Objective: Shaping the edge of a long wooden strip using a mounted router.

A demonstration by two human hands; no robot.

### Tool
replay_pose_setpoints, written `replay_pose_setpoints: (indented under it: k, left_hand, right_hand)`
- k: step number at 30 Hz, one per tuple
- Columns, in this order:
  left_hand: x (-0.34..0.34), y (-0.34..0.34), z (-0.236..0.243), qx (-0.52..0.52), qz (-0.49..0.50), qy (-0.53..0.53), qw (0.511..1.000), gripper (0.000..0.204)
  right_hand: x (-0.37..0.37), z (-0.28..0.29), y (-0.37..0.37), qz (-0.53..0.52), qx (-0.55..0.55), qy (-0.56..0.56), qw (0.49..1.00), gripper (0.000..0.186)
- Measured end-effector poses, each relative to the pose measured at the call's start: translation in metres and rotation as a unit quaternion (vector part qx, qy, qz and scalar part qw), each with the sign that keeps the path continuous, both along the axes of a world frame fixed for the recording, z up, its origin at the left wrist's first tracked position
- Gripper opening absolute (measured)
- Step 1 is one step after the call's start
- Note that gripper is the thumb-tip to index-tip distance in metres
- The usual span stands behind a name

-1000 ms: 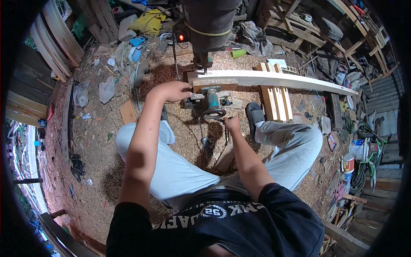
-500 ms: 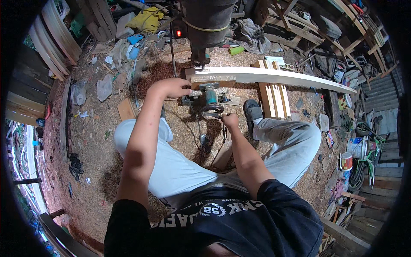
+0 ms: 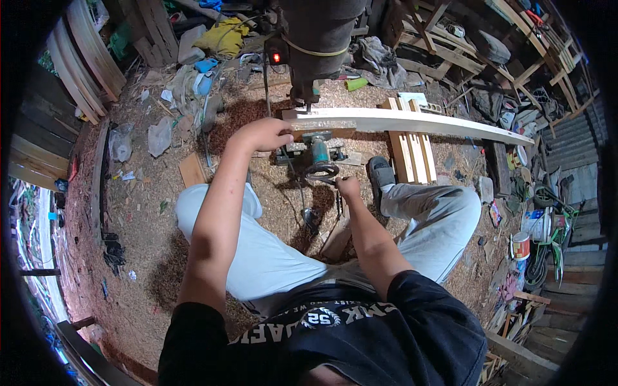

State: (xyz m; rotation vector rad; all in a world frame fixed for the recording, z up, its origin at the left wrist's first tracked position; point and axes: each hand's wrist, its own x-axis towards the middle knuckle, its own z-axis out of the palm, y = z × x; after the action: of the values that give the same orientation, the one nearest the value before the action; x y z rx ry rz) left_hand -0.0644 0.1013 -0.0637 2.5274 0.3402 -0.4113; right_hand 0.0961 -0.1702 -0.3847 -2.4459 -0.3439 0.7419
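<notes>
A dark machine column [image 3: 312, 48] with a lit red switch [image 3: 275, 57] stands over a long pale timber beam [image 3: 425, 123]. A short wooden block [image 3: 331, 130] lies against the beam's near side, above a teal vise [image 3: 320, 153] with a black handwheel [image 3: 320, 172]. My left hand [image 3: 262, 136] is at the left end of the block and beam, fingers curled onto the block; the fingertips are partly hidden. My right hand [image 3: 347, 187] is closed on the handle of the handwheel, right of the vise.
Stacked slotted timber pieces [image 3: 405, 161] lie under the beam. My legs are bent around the vise on the shaving-strewn floor [image 3: 141, 251]. Scrap wood racks [image 3: 450, 45], plastic bags [image 3: 120, 141], a bicycle [image 3: 541, 238] and containers [image 3: 520, 246] lie around the edges.
The whole view shifts slightly, up then back down. My hands stay at the block and wheel handle, with at most slight movement; the beam and machine look the same.
</notes>
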Motion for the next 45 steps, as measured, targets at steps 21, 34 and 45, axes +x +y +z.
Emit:
replay_pose_setpoints:
  k: [21, 34, 45]
  left_hand:
    - [0.011, -0.017, 0.009, 0.090, 0.022, -0.189, 0.977, 0.031]
    - [0.022, -0.044, 0.036, 0.158, -0.011, -0.530, 0.833, 0.036]
    - [0.067, -0.073, 0.030, 0.217, 0.026, -0.596, 0.773, 0.059]
  right_hand:
    - [0.000, 0.022, -0.002, -0.006, -0.003, -0.009, 1.000, 0.040]
    - [0.075, 0.025, 0.001, 0.056, 0.027, 0.200, 0.978, 0.053]
    - [0.225, 0.350, 0.165, 0.079, 0.539, -0.141, 0.827, 0.032]
